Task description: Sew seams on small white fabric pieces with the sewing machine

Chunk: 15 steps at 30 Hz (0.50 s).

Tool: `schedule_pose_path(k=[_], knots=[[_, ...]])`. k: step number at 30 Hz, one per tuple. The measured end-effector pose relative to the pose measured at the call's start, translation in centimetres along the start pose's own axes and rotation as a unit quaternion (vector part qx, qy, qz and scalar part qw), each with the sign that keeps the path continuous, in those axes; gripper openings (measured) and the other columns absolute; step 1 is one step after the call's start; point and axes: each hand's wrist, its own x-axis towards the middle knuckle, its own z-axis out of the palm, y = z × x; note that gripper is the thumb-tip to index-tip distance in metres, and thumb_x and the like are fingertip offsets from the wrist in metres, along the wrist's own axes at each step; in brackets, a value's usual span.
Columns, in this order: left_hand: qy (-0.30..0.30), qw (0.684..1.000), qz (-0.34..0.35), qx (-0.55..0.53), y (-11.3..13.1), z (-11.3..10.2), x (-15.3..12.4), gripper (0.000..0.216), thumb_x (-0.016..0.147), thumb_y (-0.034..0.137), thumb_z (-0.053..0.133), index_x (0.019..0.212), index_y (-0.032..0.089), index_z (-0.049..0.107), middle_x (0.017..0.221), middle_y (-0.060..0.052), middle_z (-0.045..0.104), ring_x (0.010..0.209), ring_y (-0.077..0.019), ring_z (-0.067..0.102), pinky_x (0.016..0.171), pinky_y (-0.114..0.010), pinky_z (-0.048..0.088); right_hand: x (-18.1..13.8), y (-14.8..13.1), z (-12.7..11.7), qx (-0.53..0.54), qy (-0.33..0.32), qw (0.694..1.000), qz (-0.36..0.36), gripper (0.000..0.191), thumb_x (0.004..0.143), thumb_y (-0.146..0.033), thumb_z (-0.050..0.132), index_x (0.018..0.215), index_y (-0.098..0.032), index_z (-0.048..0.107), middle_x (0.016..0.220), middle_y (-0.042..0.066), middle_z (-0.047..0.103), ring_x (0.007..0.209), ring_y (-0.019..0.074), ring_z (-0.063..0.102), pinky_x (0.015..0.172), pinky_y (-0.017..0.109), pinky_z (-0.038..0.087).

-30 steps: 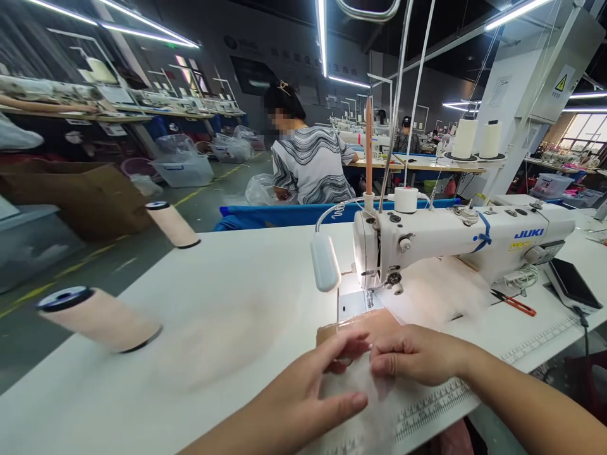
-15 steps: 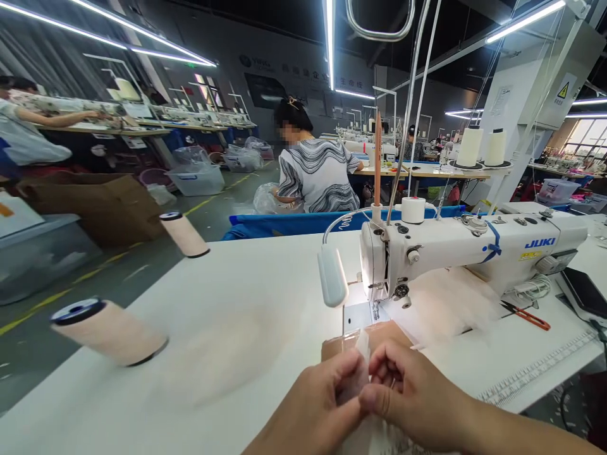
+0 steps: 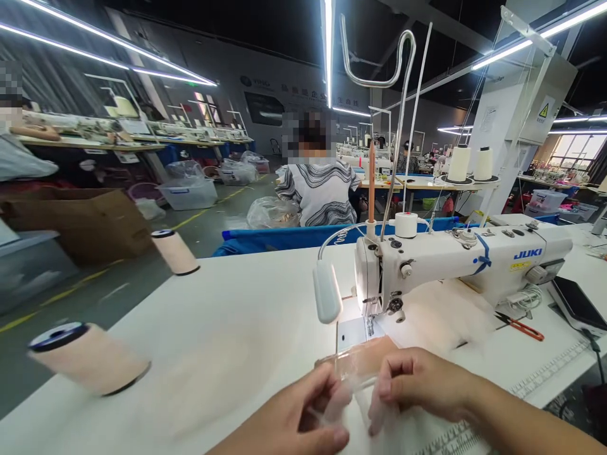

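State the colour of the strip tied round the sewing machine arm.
The strip is blue, clearest in the head view.

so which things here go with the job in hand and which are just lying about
In use, it seems:
sheer whitish material between left hand and right hand
brown piece just beyond
sewing machine

Probably lying about:
orange snips
peach thread cones
dark device

Sewing machine (image 3: 441,253) and lamp (image 3: 327,294) block the hands (image 3: 422,382) ahead; leftward, there's room over the table (image 3: 256,278) until two spools (image 3: 175,253)!
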Motion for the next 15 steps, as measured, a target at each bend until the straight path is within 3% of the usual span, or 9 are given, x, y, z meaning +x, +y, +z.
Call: schedule_pose_path(k=[2,5,8,12,15], knots=[[-0.010,1.000,-0.004,-0.020,1.0,0.4,1.2,0.054,0.075,0.065,0.081,0.101,0.023,0.059,0.079,0.005,0.057,0.074,-0.0164,0.051,0.064,-0.025,0.040,0.6,-0.2,-0.6,-0.016,-0.014,1.000,0.015,0.046,0.069,-0.051,0.092,0.076,-0.020,0.058,0.073,-0.001,0.071,0.064,0.0128,0.061,0.066,0.025,0.043],[-0.008,0.999,-0.048,-0.015,2.3,1.1,2.9,0.046,0.077,0.062,0.076,0.088,0.023,0.055,0.065,0.008,0.047,0.062,-0.0130,0.037,0.058,-0.025,0.028,0.9,-1.8,-2.3,-0.119,-0.049,0.989,0.070,0.036,0.077,-0.043,0.086,0.076,-0.021,0.057,0.068,-0.005,0.066,0.059,0.0123,0.062,0.064,0.025,0.046],[0.001,0.998,-0.061,0.001,2.8,1.5,4.0,0.040,0.077,0.059,0.071,0.079,0.023,0.053,0.063,0.007,0.050,0.060,-0.0138,0.038,0.058,-0.026,0.026,0.7,-4.1,-3.9,-0.273,-0.067,0.955,0.097,0.026,0.087,-0.035,0.079,0.079,-0.022,0.058,0.067,-0.005,0.066,0.062,0.0141,0.067,0.065,0.025,0.048],[0.057,0.998,-0.013,0.020,2.7,2.1,4.4,0.042,0.079,0.061,0.069,0.073,0.023,0.052,0.069,0.004,0.053,0.067,-0.0162,0.046,0.061,-0.026,0.030,1.2,-5.0,-3.3,-0.338,-0.015,0.941,-0.013,0.026,0.086,-0.035,0.085,0.095,-0.023,0.064,0.082,-0.003,0.069,0.075,0.0160,0.064,0.066,0.025,0.046],[0.062,0.998,-0.010,0.002,2.2,2.2,4.3,0.042,0.081,0.063,0.067,0.077,0.023,0.055,0.070,0.004,0.052,0.067,-0.0167,0.049,0.062,-0.027,0.036,1.7,-3.6,-2.0,-0.354,0.061,0.931,-0.067,0.023,0.084,-0.026,0.084,0.086,-0.022,0.062,0.081,-0.004,0.064,0.076,0.0164,0.058,0.064,0.025,0.041]])
